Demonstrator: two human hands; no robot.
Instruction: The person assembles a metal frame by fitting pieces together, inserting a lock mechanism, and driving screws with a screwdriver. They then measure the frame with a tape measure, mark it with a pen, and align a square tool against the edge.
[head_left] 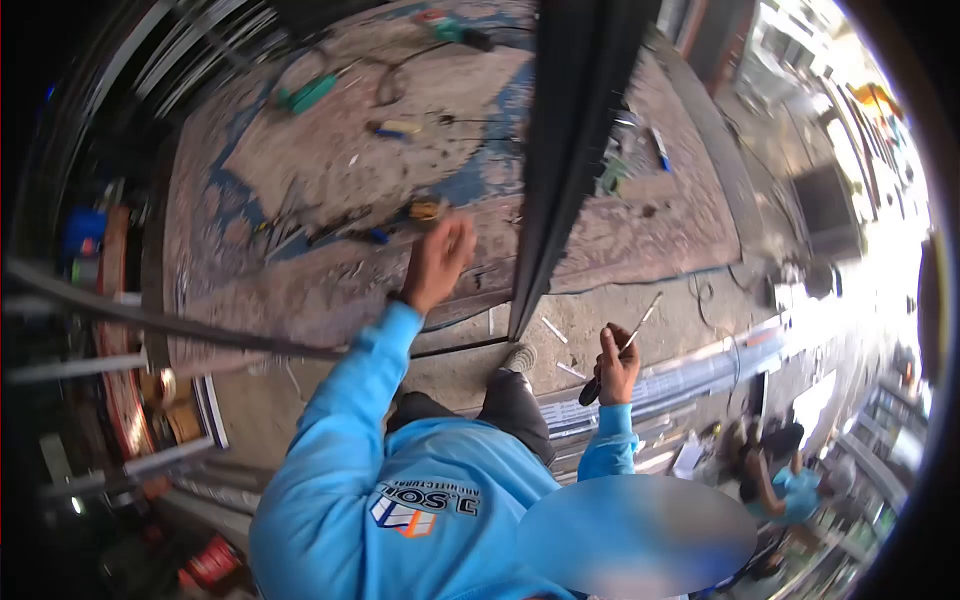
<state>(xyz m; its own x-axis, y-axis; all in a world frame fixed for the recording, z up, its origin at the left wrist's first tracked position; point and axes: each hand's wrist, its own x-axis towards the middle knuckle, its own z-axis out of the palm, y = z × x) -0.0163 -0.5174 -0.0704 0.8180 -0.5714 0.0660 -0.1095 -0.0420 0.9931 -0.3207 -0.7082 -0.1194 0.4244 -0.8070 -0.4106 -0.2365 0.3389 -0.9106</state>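
My right hand (618, 365) is closed round a screwdriver (643, 320), its thin shaft pointing up and to the right and its dark handle below the fist. My left hand (440, 265) hovers over the near edge of the carpet-covered table (620, 245), fingers loosely bent and a little blurred, with nothing visible in them. Just beyond it lies a small yellow tool (425, 208). A long black profile (575, 130) runs across the table between my hands, touched by neither.
On the carpet lie a green power tool (308, 94), a second green-and-red tool (452, 30), a blue-and-yellow tool (395, 129) and a blue marker-like item (661, 150). Long profiles (680, 385) lie at the right. Another person (785, 480) is at lower right.
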